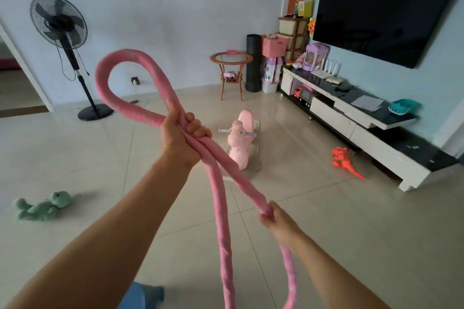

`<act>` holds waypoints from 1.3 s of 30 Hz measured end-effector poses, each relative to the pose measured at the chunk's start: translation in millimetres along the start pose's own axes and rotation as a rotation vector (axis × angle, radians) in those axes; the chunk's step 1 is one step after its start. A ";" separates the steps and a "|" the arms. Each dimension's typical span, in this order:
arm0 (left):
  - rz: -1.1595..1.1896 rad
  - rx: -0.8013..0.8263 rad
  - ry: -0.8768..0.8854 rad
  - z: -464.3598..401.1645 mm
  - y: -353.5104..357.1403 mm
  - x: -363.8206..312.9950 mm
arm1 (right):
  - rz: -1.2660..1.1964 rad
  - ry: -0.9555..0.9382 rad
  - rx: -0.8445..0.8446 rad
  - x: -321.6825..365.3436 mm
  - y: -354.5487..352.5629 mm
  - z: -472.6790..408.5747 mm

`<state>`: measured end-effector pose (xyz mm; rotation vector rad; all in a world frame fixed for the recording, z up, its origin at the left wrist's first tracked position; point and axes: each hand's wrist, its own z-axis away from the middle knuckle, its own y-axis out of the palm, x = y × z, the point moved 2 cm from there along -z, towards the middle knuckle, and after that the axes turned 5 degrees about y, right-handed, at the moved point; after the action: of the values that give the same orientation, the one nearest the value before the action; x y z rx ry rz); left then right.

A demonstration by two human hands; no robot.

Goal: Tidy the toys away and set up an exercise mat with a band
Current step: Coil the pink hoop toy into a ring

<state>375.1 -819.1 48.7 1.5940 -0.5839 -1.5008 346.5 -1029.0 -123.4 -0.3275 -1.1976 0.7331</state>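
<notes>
Both forearms are bare and extend forward from the lower edge of the view. The left arm reaches up and forward, wrist roughly straight. The left hand (182, 130) is raised near the centre of the view, fingers curled and thumb extended upward, gripping two strands of the pink band (118, 57) together. The right arm enters from the lower right at a lower level. The right hand (275, 218) is closer to the body, fingers curled, gripping one strand. The hands are well apart.

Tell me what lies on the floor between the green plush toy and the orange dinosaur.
In the head view: the pink rocking horse; nearer the camera, the pink band crosses that line.
</notes>
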 end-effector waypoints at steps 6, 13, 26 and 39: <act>-0.124 -0.108 0.019 -4.6 -24.5 -20.4 | -0.001 -0.101 -0.147 5.3 -6.6 6.1; -0.517 -0.218 0.113 -13.6 -35.6 -41.5 | 0.122 -0.305 -0.319 28.6 -33.3 15.4; -1.458 -0.190 0.203 -19.5 -102.1 -77.7 | 0.043 -0.224 -0.840 62.8 -123.1 17.5; -1.498 -0.128 0.254 -18.8 -74.0 -88.7 | 0.887 -0.497 -0.536 119.2 -103.4 31.3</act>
<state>362.3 -703.3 36.7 2.1339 1.1168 -2.1292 373.4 -1029.2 35.2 -1.2275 -1.7294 1.2942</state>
